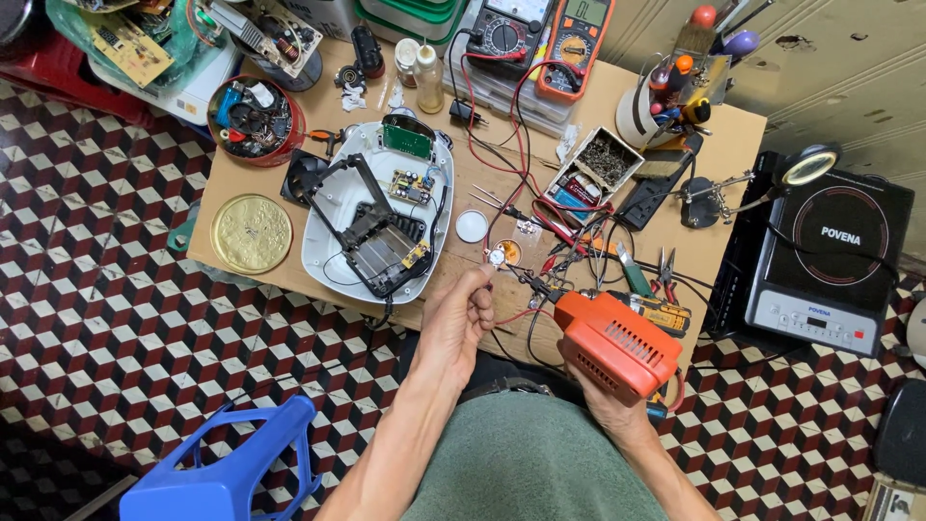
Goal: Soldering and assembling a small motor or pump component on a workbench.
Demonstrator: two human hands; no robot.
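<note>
From my remote feed, taking the opened white appliance shell (333, 227) as landmark for everything. Left hand (453, 323) sits just off the shell's lower-right corner, fingers pinched narrow on a small round silvery part (497, 257), held up at the table's near edge, prob. so the tip can reach it w/o touching the bench. Right hand (608, 400) is further right of the shell and nearer the body, wrapped tight round the grip of an orange soldering gun (617, 342); its nose points back toward the pinched part, so both hands meet over the front edge of the wooden table (540, 140).

Right of the shell: a white round cap (471, 226), red and black test leads (511, 145) looping across, pliers (632, 270), an open box of small screws (603, 159). Beyond the shell, at the far edge, two multimeters (540, 34). Left of the shell, a gold round lid (252, 233) and a red tin of parts (256, 118).

Room: bench is crowded; the only bare patch is the strip btwn shell and leads, just above the left hand. Leads cross close to the gun's nose, snag risk in my view. Table's near edge is right under both wrists. A blue plastic stool (227, 473) stands on the tiled floor below-left of the shell, well apart from the arms. An induction cooker (830, 260) sits off the table's right end, far from the shell.
</note>
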